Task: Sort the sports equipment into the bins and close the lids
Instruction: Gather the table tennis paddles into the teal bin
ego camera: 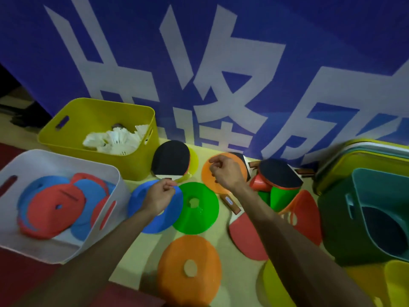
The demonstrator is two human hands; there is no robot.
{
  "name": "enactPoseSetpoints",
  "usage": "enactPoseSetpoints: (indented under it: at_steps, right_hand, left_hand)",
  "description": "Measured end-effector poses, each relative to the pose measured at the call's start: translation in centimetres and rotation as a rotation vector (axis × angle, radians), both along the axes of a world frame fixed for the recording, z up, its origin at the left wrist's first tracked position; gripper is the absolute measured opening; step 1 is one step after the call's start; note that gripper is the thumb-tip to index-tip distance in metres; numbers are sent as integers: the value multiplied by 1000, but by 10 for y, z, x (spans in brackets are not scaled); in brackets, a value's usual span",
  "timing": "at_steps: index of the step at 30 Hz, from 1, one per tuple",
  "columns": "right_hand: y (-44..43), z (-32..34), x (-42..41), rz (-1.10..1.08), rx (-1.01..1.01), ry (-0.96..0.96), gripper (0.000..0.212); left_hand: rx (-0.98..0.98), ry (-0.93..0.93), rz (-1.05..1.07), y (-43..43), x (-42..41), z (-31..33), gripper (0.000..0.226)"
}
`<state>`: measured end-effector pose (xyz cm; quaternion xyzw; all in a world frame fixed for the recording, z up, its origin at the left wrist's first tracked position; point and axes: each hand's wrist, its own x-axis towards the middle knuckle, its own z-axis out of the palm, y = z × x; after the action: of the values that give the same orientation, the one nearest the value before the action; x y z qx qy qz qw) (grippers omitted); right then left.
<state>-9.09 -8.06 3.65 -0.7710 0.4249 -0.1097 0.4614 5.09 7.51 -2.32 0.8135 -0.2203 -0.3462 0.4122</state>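
Note:
My left hand (159, 196) pinches the far rim of a blue disc cone (152, 220) lying on the table. Over the middle of an orange disc cone (207, 176) sits my right hand (223, 173), its fingers curled on the cone. A white bin (110, 171) at left holds red and blue discs. Behind it, a yellow bin (99, 103) holds white shuttlecocks (115, 139). A teal bin (358, 176) at right has a dark paddle inside. Loose on the table are a green cone (195, 207), a nearer orange cone (190, 267), two black paddles (170, 160) (278, 173) and a red paddle (245, 235).
Stacked lids (365, 149) lean behind the teal bin. Green and red cups (281, 196) lie under the right black paddle, beside another orange cone (307, 207). A yellow cone (194, 160) peeks from under the left paddle. A blue banner (221, 63) backs the table.

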Motion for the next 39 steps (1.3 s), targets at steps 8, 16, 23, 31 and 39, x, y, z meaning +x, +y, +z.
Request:
enactPoseSetpoints:
  at_steps: [8, 16, 23, 31, 39]
  right_hand:
    - [23, -29, 26, -18, 111, 63, 27]
    - [29, -43, 7, -17, 176, 162, 30]
    - [23, -35, -14, -76, 152, 172, 30]
    - [7, -26, -38, -110, 152, 190, 27]
    - [-28, -25, -84, -344, 258, 110, 25]
  left_hand:
    - [162, -8, 38, -1, 25, -39, 8]
    - [324, 70, 69, -21, 33, -62, 20]
    - [446, 108, 4, -33, 36, -76, 28]
    - [162, 428, 151, -42, 27, -61, 31]
    - [67, 393, 291, -47, -3, -31, 30]
